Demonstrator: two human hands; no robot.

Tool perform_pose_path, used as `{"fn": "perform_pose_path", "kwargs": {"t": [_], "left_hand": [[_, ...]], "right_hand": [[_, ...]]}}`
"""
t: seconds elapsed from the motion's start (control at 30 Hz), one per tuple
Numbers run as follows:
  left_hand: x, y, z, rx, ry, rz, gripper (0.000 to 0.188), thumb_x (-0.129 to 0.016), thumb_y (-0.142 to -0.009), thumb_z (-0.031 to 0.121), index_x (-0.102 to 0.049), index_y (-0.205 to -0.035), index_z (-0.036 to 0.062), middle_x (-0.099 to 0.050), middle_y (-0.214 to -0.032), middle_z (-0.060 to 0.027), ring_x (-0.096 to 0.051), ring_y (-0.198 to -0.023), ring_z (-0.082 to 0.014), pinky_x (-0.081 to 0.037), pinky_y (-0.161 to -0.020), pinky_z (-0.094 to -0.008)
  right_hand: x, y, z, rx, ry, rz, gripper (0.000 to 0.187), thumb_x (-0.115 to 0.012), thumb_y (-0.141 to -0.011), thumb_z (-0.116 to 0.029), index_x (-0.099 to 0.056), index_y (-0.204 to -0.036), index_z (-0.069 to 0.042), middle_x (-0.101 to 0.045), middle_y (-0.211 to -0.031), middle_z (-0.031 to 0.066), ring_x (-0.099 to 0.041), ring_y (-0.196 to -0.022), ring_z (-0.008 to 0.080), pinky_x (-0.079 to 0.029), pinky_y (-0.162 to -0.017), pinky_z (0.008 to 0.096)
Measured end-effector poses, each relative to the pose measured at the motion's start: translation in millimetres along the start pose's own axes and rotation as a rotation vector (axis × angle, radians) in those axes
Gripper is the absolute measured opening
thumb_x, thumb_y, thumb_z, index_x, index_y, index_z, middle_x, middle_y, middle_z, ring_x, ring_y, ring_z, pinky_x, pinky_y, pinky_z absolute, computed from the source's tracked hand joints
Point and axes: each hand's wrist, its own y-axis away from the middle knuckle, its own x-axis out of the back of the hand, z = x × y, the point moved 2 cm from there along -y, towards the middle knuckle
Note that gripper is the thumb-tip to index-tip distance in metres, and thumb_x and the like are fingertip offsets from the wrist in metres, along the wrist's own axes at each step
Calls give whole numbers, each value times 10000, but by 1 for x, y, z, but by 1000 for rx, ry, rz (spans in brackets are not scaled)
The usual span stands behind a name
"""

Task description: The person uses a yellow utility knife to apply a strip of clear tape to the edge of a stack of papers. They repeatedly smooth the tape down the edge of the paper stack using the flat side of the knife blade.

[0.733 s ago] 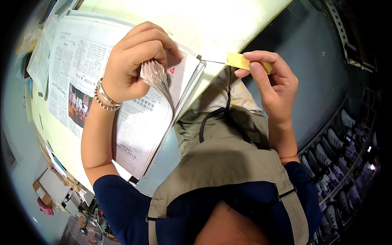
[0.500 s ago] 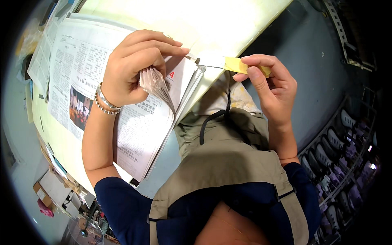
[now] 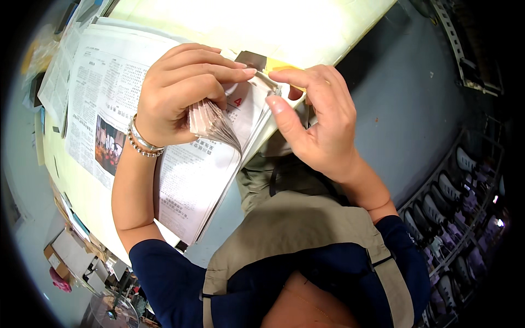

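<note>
1. The newspaper stack (image 3: 183, 191) lies on the pale desk (image 3: 333, 27), its edge nearest the person running along the desk's edge.
2. The left hand (image 3: 178, 90), above the newspaper stack, is curled firmly around a fanned sheaf of pages (image 3: 213, 123); its upper fingers stretch out to the far corner of the newspaper stack.
3. The right hand (image 3: 322, 117) is at that same corner of the newspaper stack. Its thumb and forefinger stand parted, with page edges showing between their tips; the two hands' fingertips are near each other.
4. A yellow strip (image 3: 280, 66) is held in the right hand, tucked behind the forefinger; its far end is just beyond the newspaper stack's corner.
5. A dark flat piece (image 3: 251, 59) shows beside the yellow strip, past that corner; whether they join is unclear.
</note>
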Motion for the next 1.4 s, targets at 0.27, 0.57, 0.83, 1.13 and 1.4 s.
{"fn": "perform_pose_path", "kwargs": {"t": [0.27, 0.57, 0.83, 1.13, 1.4], "left_hand": [[-5, 8, -4, 39, -8, -38, 232, -704, -617, 212, -507, -634, 92, -705, -1019, -161, -676, -945, -293, -482, -909, -470], [-5, 8, -6, 72, 13, -97, 216, -696, -592, 212, -516, -641, 103, -704, -1042, -148, -668, -993, -298, -463, -936, -485], [0, 8, -5, 24, -3, -87, 239, -724, -617, 277, -546, -634, 117, -719, -995, -119, -678, -972, -286, -472, -913, -473], [-1, 8, -6, 24, 9, -90, 237, -723, -611, 278, -549, -635, 118, -720, -988, -118, -676, -977, -283, -471, -915, -474], [-1, 8, -6, 26, 0, -99, 253, -728, -612, 292, -542, -633, 122, -720, -990, -118, -675, -980, -282, -471, -917, -475]], "right_hand": [[18, 3, 22, -207, -89, 208, 182, -532, -926, -56, -645, -1052, 9, -634, -825, 68, -539, -670, 146, -434, -620, 274], [24, 4, 22, -284, -253, 141, 222, -487, -957, -74, -614, -1115, 15, -615, -850, 27, -452, -626, 34, -385, -569, 186], [41, 3, 19, -244, -263, 52, 185, -492, -893, -31, -660, -952, 18, -615, -800, 48, -479, -643, 79, -396, -579, 227], [50, -2, 16, -77, -173, 7, 176, -502, -842, 18, -671, -889, 1, -555, -714, 39, -438, -598, 114, -360, -539, 249], [46, -3, 17, -32, -146, -1, 175, -514, -820, 43, -670, -883, -7, -553, -702, 40, -441, -596, 130, -358, -536, 256]]}}
